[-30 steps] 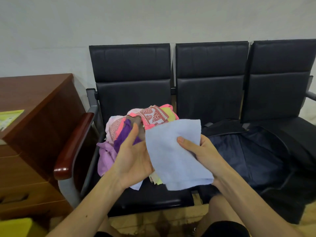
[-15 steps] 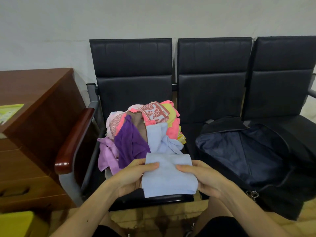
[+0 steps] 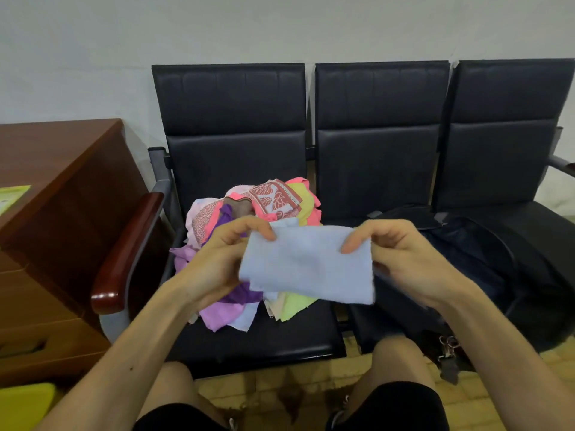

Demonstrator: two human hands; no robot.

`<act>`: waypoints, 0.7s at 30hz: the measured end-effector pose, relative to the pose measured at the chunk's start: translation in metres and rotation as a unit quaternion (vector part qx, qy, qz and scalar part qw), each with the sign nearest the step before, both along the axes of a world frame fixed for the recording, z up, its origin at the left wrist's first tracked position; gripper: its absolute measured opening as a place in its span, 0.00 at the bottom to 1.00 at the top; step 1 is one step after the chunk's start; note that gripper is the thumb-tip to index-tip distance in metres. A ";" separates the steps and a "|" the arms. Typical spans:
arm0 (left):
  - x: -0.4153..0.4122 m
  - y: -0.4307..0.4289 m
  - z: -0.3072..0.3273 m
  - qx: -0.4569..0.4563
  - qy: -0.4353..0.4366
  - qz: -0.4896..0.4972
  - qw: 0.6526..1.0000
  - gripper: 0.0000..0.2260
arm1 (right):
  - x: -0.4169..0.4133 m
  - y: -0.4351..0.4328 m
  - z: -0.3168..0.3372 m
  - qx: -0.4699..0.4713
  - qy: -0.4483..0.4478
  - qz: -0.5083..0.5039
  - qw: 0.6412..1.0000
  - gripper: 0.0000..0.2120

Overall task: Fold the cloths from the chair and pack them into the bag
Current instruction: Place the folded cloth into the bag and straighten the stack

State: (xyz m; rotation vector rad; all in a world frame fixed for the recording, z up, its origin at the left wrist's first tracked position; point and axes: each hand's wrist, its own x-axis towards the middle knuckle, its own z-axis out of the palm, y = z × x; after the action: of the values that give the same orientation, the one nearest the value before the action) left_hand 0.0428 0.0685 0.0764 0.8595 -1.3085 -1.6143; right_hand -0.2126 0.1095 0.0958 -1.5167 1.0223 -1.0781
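A folded light blue cloth point(image 3: 306, 264) hangs in the air in front of me, stretched flat between both hands. My left hand point(image 3: 222, 258) pinches its upper left corner and my right hand point(image 3: 396, 255) pinches its upper right corner. Behind it, a heap of cloths point(image 3: 264, 200) in pink, purple, yellow and patterned red lies on the left seat of the black chair row point(image 3: 230, 101). An open dark bag point(image 3: 485, 262) rests on the middle and right seats, just right of my right hand.
A brown wooden desk point(image 3: 59, 169) stands at the left, beside the chair's wooden armrest point(image 3: 126, 253). A yellow object point(image 3: 23, 405) sits at the bottom left corner. My knees are in front of the seat edge, over a tiled floor.
The blue cloth was folded in half low over the seat edge, then lifted; both hands now hold it up by its top corners, wider and flatter than before.
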 end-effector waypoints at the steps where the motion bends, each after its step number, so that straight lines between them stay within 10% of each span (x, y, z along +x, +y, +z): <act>1: -0.001 0.001 0.001 -0.010 -0.008 -0.005 1.000 0.14 | 0.000 0.001 0.000 0.001 -0.002 -0.006 1.000 0.19; 13: -0.006 0.006 -0.025 0.078 0.030 -0.022 0.996 0.17 | 0.002 0.006 -0.037 0.152 -0.143 0.003 0.978 0.10; 21: -0.028 0.007 -0.060 0.094 -0.028 -0.010 0.995 0.10 | 0.004 0.012 -0.079 0.252 -0.033 -0.113 0.961 0.26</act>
State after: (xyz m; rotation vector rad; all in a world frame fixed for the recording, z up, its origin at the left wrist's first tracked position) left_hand 0.0146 0.0754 0.0165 1.0144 -1.2207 -1.7615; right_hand -0.2087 0.1217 0.0165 -0.9645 1.3260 -0.9216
